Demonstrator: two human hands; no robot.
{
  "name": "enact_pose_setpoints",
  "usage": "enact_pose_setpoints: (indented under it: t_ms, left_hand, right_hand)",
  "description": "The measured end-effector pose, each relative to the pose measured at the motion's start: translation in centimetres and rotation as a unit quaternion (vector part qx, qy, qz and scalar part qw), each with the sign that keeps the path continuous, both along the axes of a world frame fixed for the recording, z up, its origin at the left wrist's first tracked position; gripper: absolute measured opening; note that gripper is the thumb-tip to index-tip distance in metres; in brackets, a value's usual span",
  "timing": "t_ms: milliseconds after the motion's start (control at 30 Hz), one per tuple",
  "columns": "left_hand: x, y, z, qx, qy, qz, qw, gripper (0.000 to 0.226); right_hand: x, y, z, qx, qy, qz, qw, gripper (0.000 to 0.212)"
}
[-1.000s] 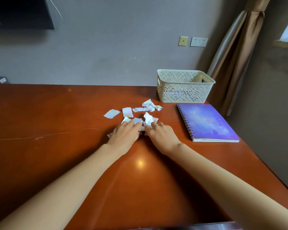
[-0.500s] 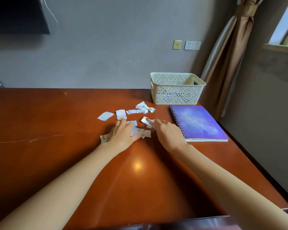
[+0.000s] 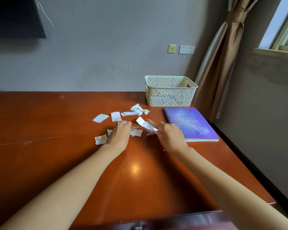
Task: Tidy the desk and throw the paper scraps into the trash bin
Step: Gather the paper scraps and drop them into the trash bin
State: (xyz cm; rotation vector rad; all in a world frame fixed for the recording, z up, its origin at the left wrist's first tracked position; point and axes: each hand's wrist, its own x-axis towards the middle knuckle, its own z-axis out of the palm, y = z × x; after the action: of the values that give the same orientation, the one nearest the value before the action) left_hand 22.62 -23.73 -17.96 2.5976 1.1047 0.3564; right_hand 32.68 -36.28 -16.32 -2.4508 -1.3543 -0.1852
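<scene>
I see a wide reddish-brown desk [image 3: 40, 163] set against a grey wall, with long pale scratches across its left part and a glare spot between my forearms. At the far right of it stands a cream openwork basket [image 3: 170, 95], its rim level and its near wall showing something bluish through the holes. Just in front of the basket lies a purple spiral notebook [image 3: 191, 125], closed and flat, its coil side facing the paper. A brown tied curtain [image 3: 223, 60] hangs past the desk's right end, and a dark screen [image 3: 15, 17] is mounted at the upper left.

Nothing lies between the paper and the basket; the notebook sits beside my right hand [image 3: 170, 136], close but apart from it.

The paper scraps [image 3: 136, 112] are spread over the middle of the desk: small torn white pieces, some crumpled, some with yellow or pink print. One printed scrap [image 3: 101, 139] lies just left of my left hand [image 3: 120, 136].

My left hand rests palm down on several pieces, fingers spread flat and gripping nothing. My right hand pinches a crumpled white scrap [image 3: 148, 126] between thumb and fingertips, the piece lifted a little off the surface.
</scene>
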Motion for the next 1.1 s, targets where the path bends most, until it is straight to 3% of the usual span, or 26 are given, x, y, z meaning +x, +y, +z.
enact_pose_setpoints:
  t_ms: [33,300,433,567,867,1000,1100]
  left_hand:
    - [-0.4,0.1,0.0,0.006,0.002,0.020,1.000,0.028]
    - [-0.5,-0.3,2.0,-0.062,-0.242,0.085,0.965,0.026]
    - [-0.1,-2.2,3.8,-0.078,-0.310,0.049,0.946,0.024]
    - [0.3,-4.8,5.3,-0.126,-0.378,0.011,0.917,0.019]
    - [5.5,-15.7,5.6,-0.273,-0.414,-0.066,0.866,0.012]
    - [9.0,-23.6,4.6,-0.322,-0.396,-0.149,0.847,0.006]
    - [11.7,-29.6,3.0,-0.344,-0.372,-0.221,0.833,0.016]
  right_hand:
    - [0.1,0.0,-0.1,0.016,0.018,-0.008,1.000,0.013]
    - [1.1,-0.2,0.3,0.098,0.097,-0.043,0.990,0.021]
    - [1.4,-0.8,0.9,0.161,0.146,-0.041,0.975,0.023]
    - [2.0,-2.7,1.7,0.214,0.192,-0.039,0.957,0.040]
    - [3.7,-13.6,1.6,0.325,0.175,-0.131,0.920,0.031]
    - [5.0,-21.4,0.0,0.366,0.133,-0.194,0.900,0.028]
    - [6.2,-27.3,-1.8,0.396,0.146,-0.243,0.873,0.025]
